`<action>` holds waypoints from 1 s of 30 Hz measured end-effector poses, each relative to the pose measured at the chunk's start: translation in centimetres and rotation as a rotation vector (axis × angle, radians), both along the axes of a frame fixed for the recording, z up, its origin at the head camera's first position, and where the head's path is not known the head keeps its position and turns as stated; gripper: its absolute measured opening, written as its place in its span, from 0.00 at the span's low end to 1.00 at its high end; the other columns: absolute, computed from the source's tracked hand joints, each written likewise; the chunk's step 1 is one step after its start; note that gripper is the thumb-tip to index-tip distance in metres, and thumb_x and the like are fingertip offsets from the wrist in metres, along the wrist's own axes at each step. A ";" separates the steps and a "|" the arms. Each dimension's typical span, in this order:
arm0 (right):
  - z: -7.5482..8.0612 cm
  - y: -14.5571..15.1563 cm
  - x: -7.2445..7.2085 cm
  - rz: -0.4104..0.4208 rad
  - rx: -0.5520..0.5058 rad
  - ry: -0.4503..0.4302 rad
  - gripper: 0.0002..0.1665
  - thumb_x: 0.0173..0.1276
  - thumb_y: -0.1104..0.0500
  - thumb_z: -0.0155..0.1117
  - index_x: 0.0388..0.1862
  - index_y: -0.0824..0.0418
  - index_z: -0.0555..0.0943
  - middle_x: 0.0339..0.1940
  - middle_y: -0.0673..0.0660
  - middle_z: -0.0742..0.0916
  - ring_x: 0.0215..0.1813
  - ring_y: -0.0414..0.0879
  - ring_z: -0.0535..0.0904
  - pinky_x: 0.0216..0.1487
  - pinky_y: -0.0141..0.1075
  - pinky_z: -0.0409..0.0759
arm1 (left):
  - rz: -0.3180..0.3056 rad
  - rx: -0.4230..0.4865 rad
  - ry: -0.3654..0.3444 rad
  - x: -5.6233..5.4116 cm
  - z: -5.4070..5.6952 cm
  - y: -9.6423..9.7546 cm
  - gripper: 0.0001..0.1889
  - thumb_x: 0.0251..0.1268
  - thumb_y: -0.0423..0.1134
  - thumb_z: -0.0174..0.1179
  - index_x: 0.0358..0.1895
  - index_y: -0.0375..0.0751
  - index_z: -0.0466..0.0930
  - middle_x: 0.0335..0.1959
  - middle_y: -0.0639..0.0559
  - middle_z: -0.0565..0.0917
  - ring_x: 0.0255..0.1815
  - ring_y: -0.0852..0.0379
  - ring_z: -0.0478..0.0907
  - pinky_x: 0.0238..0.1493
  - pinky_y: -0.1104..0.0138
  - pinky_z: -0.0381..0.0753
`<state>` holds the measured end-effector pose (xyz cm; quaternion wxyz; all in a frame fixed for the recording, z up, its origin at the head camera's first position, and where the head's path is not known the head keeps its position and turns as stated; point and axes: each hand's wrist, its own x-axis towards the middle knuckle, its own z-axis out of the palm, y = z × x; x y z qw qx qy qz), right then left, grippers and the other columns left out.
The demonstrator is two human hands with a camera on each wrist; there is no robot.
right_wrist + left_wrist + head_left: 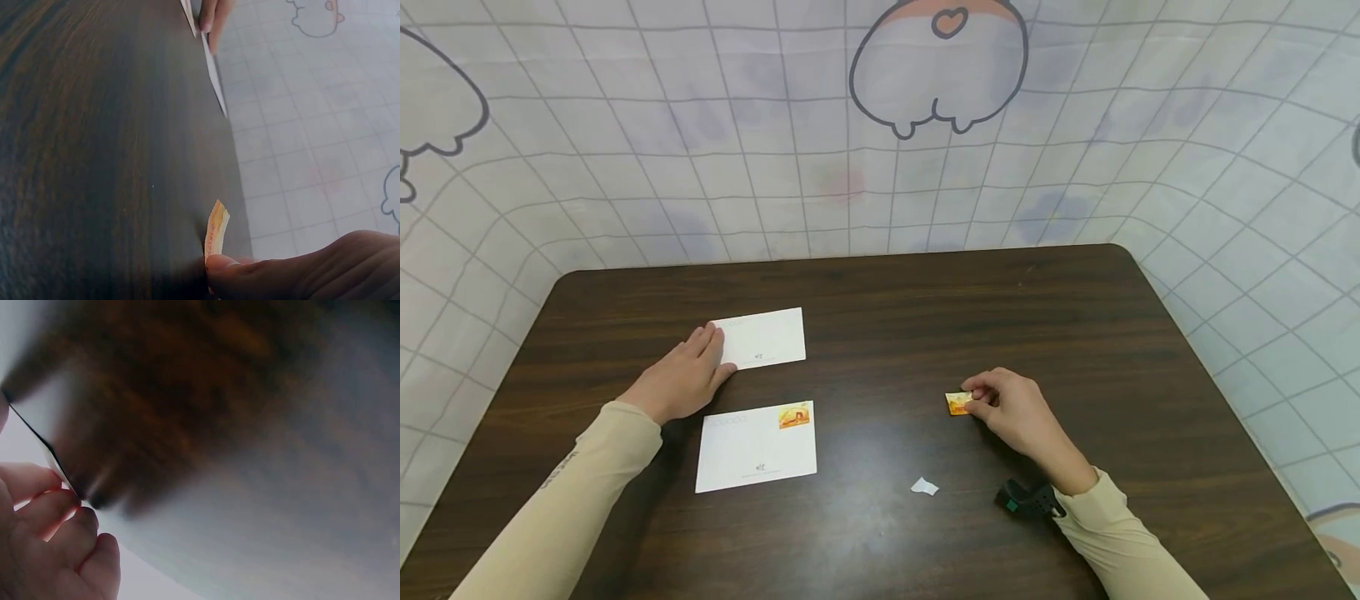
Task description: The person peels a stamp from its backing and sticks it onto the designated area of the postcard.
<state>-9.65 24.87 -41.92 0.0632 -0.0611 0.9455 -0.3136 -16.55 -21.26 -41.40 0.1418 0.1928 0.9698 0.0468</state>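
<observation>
- Grid-patterned cloth (760, 125) printed with cartoon animals hangs behind the dark wood-grain worktop (887, 317).
- On the right side, at or just above that surface, is a small yellow-orange stamp (957, 403); I can't tell whether it touches the wood.
- It should be nearly weightless and flexible, and it looks slightly bowed in the right-wrist view. I'd expect it to crease or tear easily, so an edge or corner is the place to pinch.
- Its free end points left; the long axis seems to run left to right, though fingertips cover the other end.
- Of the two hands, the right hand (1018, 412) pinches the stamp's right end between thumb and fingers.
- Near and to the left of it lies a torn white scrap (924, 486).
- Farther left, the left hand (681, 375) rests, fingers extended, on the left end of the far white card (765, 337), whose long axis runs left to right.
- Just nearer lies another white card (737, 454), bearing an orange stamp (793, 416) at its far right corner.
</observation>
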 end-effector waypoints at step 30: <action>0.1 0.1 -0.1 0.040 -0.013 0.004 0.06 0.66 0.61 0.74 0.39 0.56 0.85 0.34 0.51 0.88 0.36 0.40 0.81 0.38 0.30 0.79 | 0.016 -0.012 -0.033 0.5 0.2 0.2 0.38 0.83 0.49 0.47 0.78 0.19 0.50 0.81 0.22 0.51 0.83 0.26 0.51 0.79 0.36 0.59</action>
